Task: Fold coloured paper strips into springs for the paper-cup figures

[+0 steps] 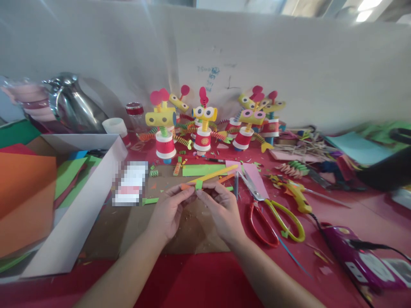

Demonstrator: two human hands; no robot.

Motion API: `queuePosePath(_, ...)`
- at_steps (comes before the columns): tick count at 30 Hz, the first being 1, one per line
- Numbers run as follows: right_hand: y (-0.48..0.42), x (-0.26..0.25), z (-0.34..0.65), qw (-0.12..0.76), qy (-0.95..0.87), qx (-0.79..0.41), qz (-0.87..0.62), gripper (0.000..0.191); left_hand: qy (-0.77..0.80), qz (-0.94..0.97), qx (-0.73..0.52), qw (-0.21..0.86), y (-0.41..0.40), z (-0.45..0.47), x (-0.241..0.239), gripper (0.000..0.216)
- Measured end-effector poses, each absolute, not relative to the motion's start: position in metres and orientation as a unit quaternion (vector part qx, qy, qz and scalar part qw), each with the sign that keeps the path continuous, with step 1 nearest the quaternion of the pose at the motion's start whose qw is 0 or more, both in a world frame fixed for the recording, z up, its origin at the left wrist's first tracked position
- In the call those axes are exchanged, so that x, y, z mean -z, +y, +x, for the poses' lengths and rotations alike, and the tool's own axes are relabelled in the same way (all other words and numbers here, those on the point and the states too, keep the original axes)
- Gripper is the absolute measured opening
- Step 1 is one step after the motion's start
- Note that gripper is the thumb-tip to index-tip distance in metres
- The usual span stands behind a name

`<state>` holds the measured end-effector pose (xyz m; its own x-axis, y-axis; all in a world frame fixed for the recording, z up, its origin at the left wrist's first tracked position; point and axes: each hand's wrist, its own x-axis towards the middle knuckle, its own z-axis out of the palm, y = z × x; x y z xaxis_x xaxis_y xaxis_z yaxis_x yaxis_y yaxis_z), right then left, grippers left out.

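Paper strips [199, 185], green and orange, between both hands [167, 210] [222, 210], above cardboard [202, 237].

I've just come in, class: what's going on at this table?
A person's left hand and right hand meet above a brown board, pinching a small green and orange paper piece between them. Scissors and a yellow glue gun lie to the right. Behind, several big-eyed figures with springy arms stand on the red table.
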<state>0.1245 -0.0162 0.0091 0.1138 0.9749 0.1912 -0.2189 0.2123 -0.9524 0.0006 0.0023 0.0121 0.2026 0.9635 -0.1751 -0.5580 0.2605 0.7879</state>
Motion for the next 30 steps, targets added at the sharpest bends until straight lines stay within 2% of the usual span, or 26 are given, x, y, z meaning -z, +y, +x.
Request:
queuePosePath(7,-0.013,-0.009,0.126,0.635,-0.406,-0.525,-0.395,0.009,0.372,0.350,-0.525,0.681,-0.002,0.002,-0.017,0.015)
queuePosePath(13,-0.012,-0.009,0.126,0.635,-0.401,-0.519,-0.407,0.007,0.429,0.417,-0.525,0.605,-0.007,0.004,-0.028,0.018)
queuePosePath(23,-0.015,-0.007,0.124,0.621,-0.486,-0.433,-0.438,0.013,0.409,0.354,-0.502,0.675,0.002,-0.003,-0.018,0.025)
queuePosePath(30,-0.017,-0.006,0.125,0.597,-0.550,-0.387,-0.437,0.014,0.393,0.315,-0.533,0.680,0.003,-0.002,-0.017,0.023)
